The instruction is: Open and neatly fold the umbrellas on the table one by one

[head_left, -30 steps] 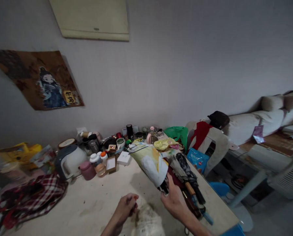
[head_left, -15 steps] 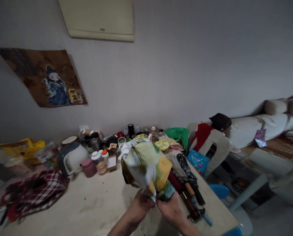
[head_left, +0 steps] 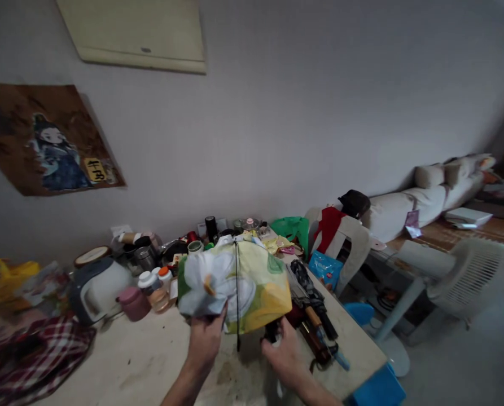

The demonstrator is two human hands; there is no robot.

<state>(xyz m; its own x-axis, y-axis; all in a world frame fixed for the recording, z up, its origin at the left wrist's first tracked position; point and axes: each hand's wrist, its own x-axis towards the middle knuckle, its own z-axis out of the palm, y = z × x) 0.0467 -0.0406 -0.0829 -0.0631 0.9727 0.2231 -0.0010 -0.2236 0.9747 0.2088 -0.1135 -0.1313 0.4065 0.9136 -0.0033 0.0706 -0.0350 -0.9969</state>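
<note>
A folding umbrella [head_left: 264, 287], printed with large white flowers on yellow and green, is held over the table, its cloth bunched and partly spread. A thin black rib or cord runs down its front. My left hand [head_left: 205, 341] pinches the lower edge of the cloth beneath the white flower. At the lower right, my right hand [head_left: 283, 352] is closed at the umbrella's edge, beside a dark part that looks like its handle. The cloth hides part of what those fingers grip. Several folded umbrellas [head_left: 315, 316] lie just right of my right hand.
The pale table [head_left: 145, 361] bears a kettle [head_left: 103, 287], a pink cup [head_left: 133, 303], bottles [head_left: 158, 293] and checked cloth [head_left: 57, 349] at left. A blue packet [head_left: 324, 268] and a white chair [head_left: 353, 248] stand right. A fan [head_left: 474, 276] is farther right.
The umbrella cloth has turned and spread wider, its white flower now facing me. My hands have moved apart, the left one leftward. The view has swung to the right.
</note>
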